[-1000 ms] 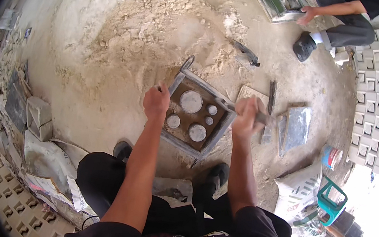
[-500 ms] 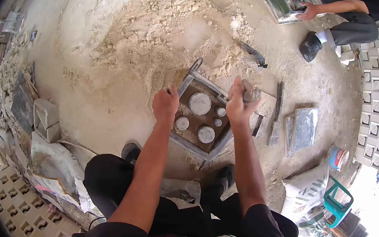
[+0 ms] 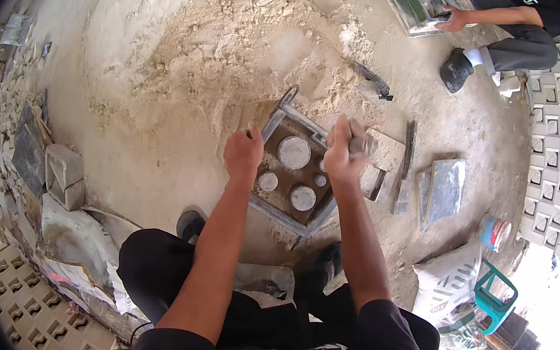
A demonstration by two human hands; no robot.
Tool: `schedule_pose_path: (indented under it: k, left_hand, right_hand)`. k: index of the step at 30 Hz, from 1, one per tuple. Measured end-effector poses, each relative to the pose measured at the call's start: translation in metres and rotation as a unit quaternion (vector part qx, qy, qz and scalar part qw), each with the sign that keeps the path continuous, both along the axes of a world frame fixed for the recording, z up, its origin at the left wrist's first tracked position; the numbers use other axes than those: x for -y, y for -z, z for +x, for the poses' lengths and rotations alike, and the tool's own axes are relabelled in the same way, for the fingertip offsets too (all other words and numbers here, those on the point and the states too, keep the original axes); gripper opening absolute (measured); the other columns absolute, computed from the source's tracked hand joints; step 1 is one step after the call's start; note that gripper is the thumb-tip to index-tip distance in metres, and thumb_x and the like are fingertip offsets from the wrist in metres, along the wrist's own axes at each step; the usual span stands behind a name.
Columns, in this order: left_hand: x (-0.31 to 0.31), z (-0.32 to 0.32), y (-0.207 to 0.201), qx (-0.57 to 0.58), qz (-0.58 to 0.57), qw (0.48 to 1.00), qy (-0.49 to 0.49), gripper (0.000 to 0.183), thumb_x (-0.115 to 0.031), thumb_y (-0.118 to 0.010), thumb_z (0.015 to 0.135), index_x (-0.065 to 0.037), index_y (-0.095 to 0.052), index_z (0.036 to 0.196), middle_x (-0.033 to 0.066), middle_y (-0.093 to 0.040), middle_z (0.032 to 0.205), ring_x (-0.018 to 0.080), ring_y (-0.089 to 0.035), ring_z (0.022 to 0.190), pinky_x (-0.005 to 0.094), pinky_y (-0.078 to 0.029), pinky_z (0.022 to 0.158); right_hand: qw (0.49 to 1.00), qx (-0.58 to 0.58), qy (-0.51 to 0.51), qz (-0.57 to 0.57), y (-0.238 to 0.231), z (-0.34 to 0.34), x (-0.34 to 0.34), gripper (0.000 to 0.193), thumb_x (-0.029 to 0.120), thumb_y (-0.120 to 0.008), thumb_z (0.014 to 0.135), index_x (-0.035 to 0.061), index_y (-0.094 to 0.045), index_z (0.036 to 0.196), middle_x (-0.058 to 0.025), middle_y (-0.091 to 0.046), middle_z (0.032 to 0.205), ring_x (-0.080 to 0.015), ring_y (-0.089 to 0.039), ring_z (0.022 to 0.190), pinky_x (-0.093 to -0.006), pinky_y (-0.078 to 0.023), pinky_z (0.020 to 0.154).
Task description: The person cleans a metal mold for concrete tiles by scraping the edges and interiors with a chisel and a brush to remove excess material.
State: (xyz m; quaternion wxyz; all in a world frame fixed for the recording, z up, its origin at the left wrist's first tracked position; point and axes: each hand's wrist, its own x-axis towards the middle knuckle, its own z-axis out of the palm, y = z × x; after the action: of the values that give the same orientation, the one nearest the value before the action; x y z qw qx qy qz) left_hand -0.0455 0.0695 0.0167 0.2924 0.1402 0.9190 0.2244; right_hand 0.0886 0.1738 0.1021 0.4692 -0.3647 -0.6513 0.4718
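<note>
A square metal mould [image 3: 275,211] lies tilted on the dusty ground before me, with damp brown material packed inside. Several round pale discs sit in it, the biggest disc [image 3: 294,153] toward the far side. At the mould's left edge my left hand [image 3: 243,152] is closed in a fist; what its fingers wrap is hidden. My right hand [image 3: 345,154], above the mould's right side, grips a grey stone-like lump [image 3: 365,146], blurred by motion.
A heap of pale sand [image 3: 240,44] spreads beyond the mould. Right of it lie a metal bar [image 3: 409,149] and flat slabs [image 3: 446,188]. A white sack [image 3: 447,279] and green stool [image 3: 494,298] stand lower right. Another person's hand [image 3: 455,19] holds a second mould [image 3: 412,6].
My right hand has shifted slightly left and inward with the grey lump, over the mould's right edge. My left hand stays at the mould's left edge.
</note>
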Motion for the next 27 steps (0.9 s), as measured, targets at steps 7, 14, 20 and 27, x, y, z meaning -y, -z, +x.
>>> schedule_pose_path:
  k: [7, 14, 20, 27]
  left_hand:
    - [0.002, -0.002, 0.005, -0.01, -0.009, 1.0, -0.002, 0.053, -0.043, -0.039, 0.094, -0.001, -0.071, 0.089, 0.0246, -0.067, 0.089, 0.0426, -0.064, 0.087, 0.0497, -0.05, 0.08]
    - [0.004, -0.004, 0.009, 0.0, -0.01, 1.0, -0.005, 0.052, -0.043, -0.039, 0.094, -0.003, -0.071, 0.089, 0.0233, -0.068, 0.089, 0.0422, -0.064, 0.088, 0.0498, -0.05, 0.08]
    - [0.003, 0.0, -0.001, 0.006, -0.025, 1.0, -0.007, 0.052, -0.044, -0.039, 0.094, -0.004, -0.071, 0.09, 0.0235, -0.068, 0.091, 0.0417, -0.064, 0.09, 0.0496, -0.05, 0.081]
    - [0.002, -0.004, 0.011, -0.007, -0.006, 1.0, -0.01, 0.051, -0.044, -0.04, 0.094, -0.003, -0.071, 0.089, 0.023, -0.068, 0.09, 0.0413, -0.065, 0.088, 0.0498, -0.05, 0.08]
  right_hand:
    - [1.0, -0.016, 0.02, 0.016, -0.017, -0.003, 0.01, 0.045, 0.009, -0.056, 0.093, 0.0063, -0.034, 0.054, 0.0022, -0.035, 0.047, -0.0054, -0.029, 0.043, -0.0278, -0.02, 0.04]
    - [0.994, -0.091, 0.027, -0.062, -0.048, -0.013, 0.017, 0.044, 0.01, -0.057, 0.092, 0.0049, -0.033, 0.055, 0.0026, -0.036, 0.047, -0.0063, -0.031, 0.043, -0.0287, -0.021, 0.04]
    - [0.998, -0.04, 0.03, -0.047, -0.033, -0.023, 0.012, 0.044, 0.01, -0.055, 0.094, 0.0048, -0.038, 0.054, 0.0006, -0.038, 0.048, -0.0066, -0.031, 0.045, -0.027, -0.023, 0.041]
    - [0.999, 0.021, -0.023, 0.04, -0.01, -0.036, 0.002, 0.042, 0.007, -0.059, 0.091, 0.005, -0.039, 0.054, 0.0028, -0.033, 0.05, -0.0037, -0.029, 0.049, -0.0272, -0.021, 0.042]
